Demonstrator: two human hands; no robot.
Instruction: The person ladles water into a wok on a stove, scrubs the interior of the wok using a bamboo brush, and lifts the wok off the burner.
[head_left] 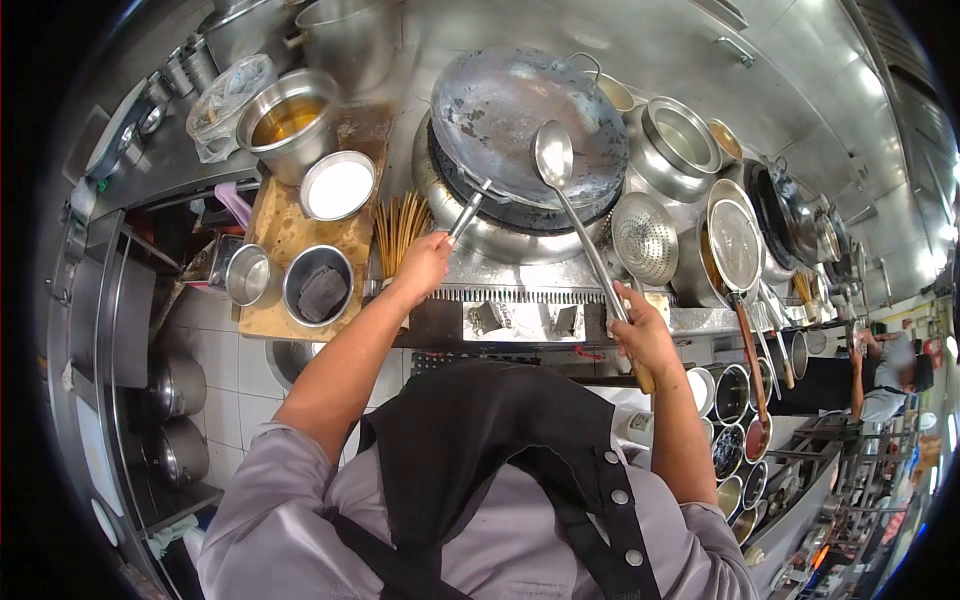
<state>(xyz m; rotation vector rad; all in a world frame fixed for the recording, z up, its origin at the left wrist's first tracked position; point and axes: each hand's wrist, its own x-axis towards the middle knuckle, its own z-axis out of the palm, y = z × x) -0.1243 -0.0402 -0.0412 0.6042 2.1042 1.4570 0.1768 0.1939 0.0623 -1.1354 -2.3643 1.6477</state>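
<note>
My left hand (424,266) is closed around the metal handle of a large dark wok (490,115). The wok is tilted on the round burner (440,205), its far side raised, and its worn inner surface shows. In my right hand (642,332) is a long-handled ladle (553,155), gripped near the wooden end of its handle. The ladle's bowl is over the wok's right part; whether it touches the metal I cannot tell. A perforated skimmer (644,238) lies just right of the wok, close to the ladle's handle.
On the left, a wooden board (262,220) carries a pot of amber liquid (288,120), a bowl of white contents (338,186) and a pot holding a dark block (318,287). Bamboo sticks (400,225) stand beside the burner. Strainers (735,245) and pots (683,137) crowd the right. Another person (890,375) stands far right.
</note>
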